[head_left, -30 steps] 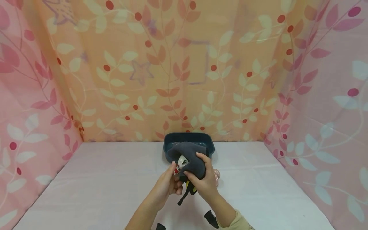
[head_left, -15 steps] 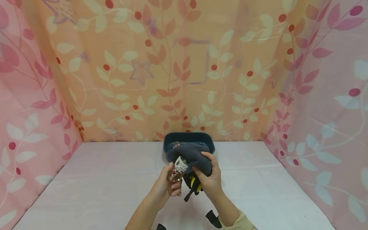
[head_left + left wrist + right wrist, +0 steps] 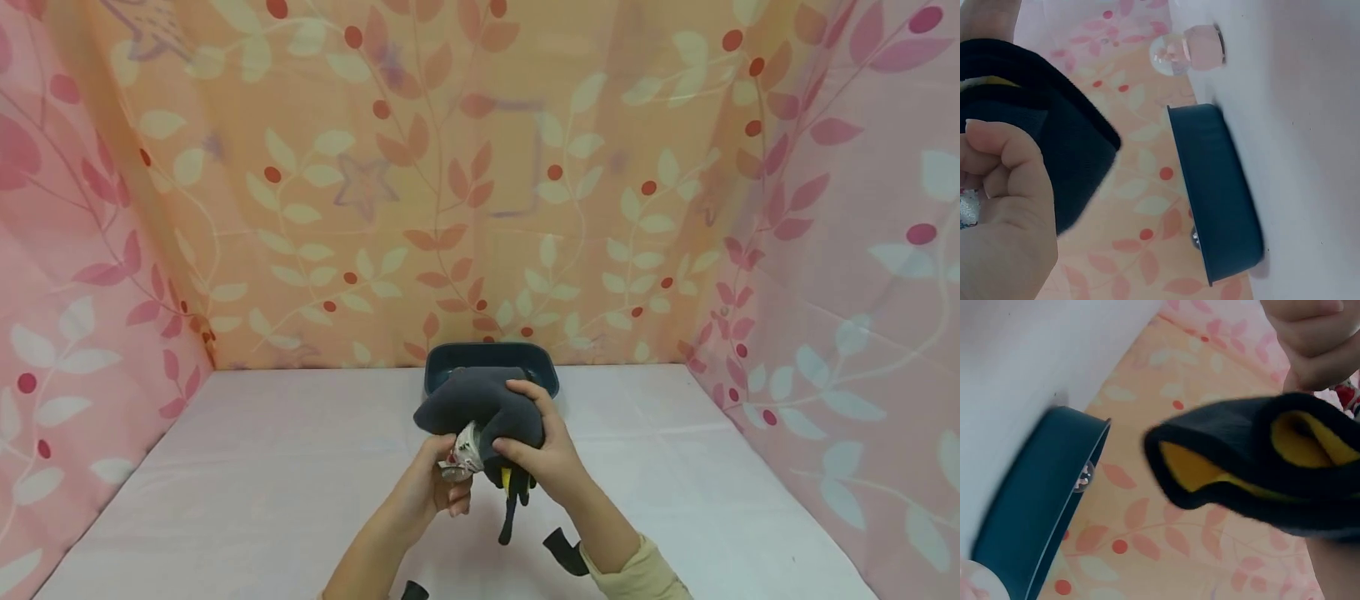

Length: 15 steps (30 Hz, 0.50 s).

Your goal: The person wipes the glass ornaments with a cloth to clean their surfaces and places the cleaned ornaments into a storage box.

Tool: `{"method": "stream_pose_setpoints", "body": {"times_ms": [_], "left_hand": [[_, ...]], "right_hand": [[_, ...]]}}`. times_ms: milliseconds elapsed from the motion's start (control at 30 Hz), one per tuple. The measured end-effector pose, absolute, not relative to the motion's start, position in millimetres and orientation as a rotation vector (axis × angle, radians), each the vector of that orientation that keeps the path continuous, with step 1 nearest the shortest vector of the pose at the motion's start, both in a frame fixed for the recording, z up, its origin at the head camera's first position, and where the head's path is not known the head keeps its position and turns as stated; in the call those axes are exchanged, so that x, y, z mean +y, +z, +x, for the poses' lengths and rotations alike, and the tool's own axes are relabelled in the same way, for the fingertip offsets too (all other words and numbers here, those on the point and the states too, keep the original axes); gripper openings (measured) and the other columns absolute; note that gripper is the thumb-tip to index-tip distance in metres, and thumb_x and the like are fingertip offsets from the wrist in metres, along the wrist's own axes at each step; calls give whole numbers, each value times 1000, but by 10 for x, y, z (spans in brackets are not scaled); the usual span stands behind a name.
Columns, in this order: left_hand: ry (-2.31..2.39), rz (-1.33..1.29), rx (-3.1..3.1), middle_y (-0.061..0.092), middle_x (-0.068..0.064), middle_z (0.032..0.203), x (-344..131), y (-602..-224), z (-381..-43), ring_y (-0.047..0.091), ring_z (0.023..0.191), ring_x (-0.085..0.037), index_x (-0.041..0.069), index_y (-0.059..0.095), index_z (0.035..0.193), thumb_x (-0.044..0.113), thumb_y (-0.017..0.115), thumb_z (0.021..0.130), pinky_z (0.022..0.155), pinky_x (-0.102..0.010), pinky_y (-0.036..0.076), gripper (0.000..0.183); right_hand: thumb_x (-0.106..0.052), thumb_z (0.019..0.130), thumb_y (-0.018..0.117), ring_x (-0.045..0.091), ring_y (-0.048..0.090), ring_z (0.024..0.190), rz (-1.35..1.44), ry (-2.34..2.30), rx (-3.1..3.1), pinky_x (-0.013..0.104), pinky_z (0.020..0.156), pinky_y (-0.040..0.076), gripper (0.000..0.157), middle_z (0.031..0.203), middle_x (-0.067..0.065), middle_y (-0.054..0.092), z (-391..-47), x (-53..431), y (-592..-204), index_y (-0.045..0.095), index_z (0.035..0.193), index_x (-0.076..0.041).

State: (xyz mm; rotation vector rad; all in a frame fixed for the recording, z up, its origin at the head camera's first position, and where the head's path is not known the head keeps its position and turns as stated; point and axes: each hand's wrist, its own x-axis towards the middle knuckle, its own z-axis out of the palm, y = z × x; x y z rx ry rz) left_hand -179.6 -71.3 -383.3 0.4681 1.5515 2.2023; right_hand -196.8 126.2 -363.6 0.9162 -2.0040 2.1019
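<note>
My left hand holds a small snow globe with a whitish base and a clear dome tipped downward. In the left wrist view only a glittery bit of it shows inside the curled fingers. My right hand grips a dark grey cloth, thumb in front and fingers over the top. The cloth lies draped against the globe's base. Black edging and a yellow lining show in the right wrist view, where the cloth gapes open in folds. A black strap dangles below it.
A dark teal bin stands at the table's back, partly covered by the cloth; a clear ball-shaped dome shows above its rim. A pink snow globe stands beside the bin. Black pieces show near the wrists. Floral curtains enclose the white table.
The cloth has shifted, and its grey flap now reaches farther left above the snow globe. The snow globe's dome has tipped lower. In the head view the pink globe has become hidden.
</note>
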Motion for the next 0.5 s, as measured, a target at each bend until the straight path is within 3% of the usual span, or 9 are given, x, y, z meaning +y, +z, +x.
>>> {"method": "stream_pose_setpoints", "body": {"times_ms": [200,500], "left_hand": [[2172,419,1657,41,2,60,-634,-3803,-1795,39,48,-10,13,52,77,34,34,98,57,-27,43,35],[2191,520,1757,45,1,63,-596,-3811,-1780,45,53,-10,13,54,79,30,31,101,58,-26,43,36]], "right_hand": [[-9,86,70,36,47,109,860,2042,-2190,42,82,50,56,139,22,33,-1950,1230,-3595,45,134,-23],[8,86,60,31,48,106,717,2176,-1930,32,82,48,55,131,21,39,-1967,1159,-3648,51,126,-29]]}}
